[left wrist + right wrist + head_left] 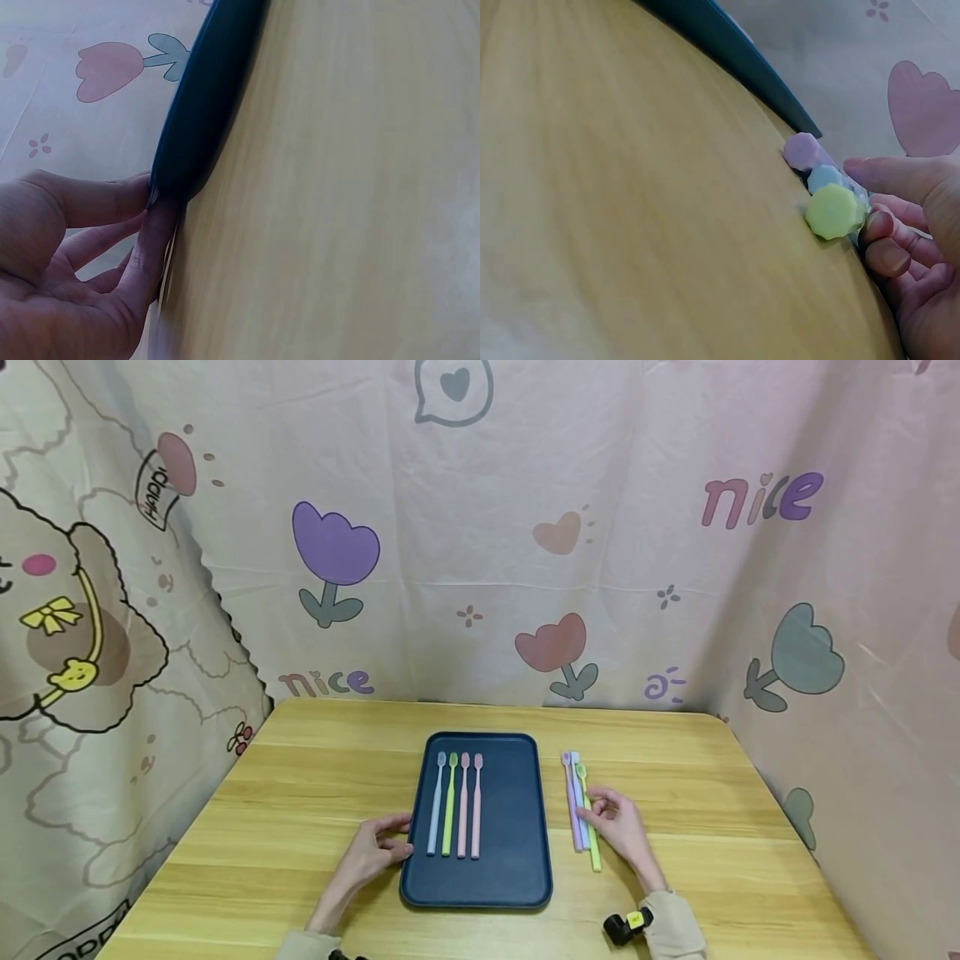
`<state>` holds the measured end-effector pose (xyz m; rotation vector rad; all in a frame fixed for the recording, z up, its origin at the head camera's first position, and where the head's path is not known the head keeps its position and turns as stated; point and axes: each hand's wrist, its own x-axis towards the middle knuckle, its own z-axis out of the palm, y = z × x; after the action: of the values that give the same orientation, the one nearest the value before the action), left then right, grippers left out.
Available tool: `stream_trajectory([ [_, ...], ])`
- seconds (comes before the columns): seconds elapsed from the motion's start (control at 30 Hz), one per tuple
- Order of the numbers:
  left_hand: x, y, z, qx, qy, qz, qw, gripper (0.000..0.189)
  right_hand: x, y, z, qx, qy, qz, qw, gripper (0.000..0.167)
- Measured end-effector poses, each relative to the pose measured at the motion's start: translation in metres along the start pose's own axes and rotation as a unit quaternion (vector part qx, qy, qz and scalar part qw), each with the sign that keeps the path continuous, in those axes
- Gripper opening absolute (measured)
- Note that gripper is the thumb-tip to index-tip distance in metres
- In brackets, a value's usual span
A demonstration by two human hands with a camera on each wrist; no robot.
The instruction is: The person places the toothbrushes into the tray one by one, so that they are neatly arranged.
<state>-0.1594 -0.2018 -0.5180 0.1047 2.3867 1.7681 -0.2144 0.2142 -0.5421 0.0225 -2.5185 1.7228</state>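
1. Head view, nearest the camera: beige sleeves [675, 928] at the lower edge, with a black device [621, 931] at the right cuff.
2. Head view: left hand [371, 853] holds the left rim of a dark blue tray [513, 868] on the wooden tabletop [300, 793].
3. Head view: four toothbrushes lie side by side in the tray, heads away from the person: light blue [435, 814], green [449, 814], and two pink [463, 814].
4. Head view: three more lie close together on the tabletop, right of the tray: purple brush [570, 797], pale blue brush [586, 838], yellow-green brush [596, 856]. Right hand [618, 827] is at this group, fingers bent.
5. Head view: printed curtain [450, 510] behind.
6. Left wrist view: thumb and finger pinch the tray's edge.
7. Right wrist view: handle ends of the three brushes sit next to one another; fingertips are right beside them, narrowly spaced. Cannot tell whether they grip any brush.
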Motion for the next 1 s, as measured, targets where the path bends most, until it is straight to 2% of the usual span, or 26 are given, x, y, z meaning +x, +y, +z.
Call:
stream_trajectory([
  [0.43,-0.0005,-0.0001,0.0003,0.002,-0.004,0.005,1.0000,0.056,-0.0018,0.0037,-0.0066,0.035,-0.035,0.024,0.9984,0.034],
  [0.6,-0.0001,0.0004,0.0004,-0.006,-0.006,0.010,0.9999,0.057,-0.0016,0.0054,-0.0054,0.042,-0.008,0.036,0.9984,0.036],
  [0.73,-0.0002,-0.0001,0.0010,-0.004,0.000,0.005,1.0000,0.057,-0.0018,0.0048,-0.0038,0.030,0.016,0.041,0.9986,0.037],
  [1.0,-0.0013,-0.0005,0.0012,-0.006,0.008,-0.003,0.9999,0.057,-0.0009,0.0007,-0.0026,-0.035,0.023,0.054,0.9976,0.042],
])
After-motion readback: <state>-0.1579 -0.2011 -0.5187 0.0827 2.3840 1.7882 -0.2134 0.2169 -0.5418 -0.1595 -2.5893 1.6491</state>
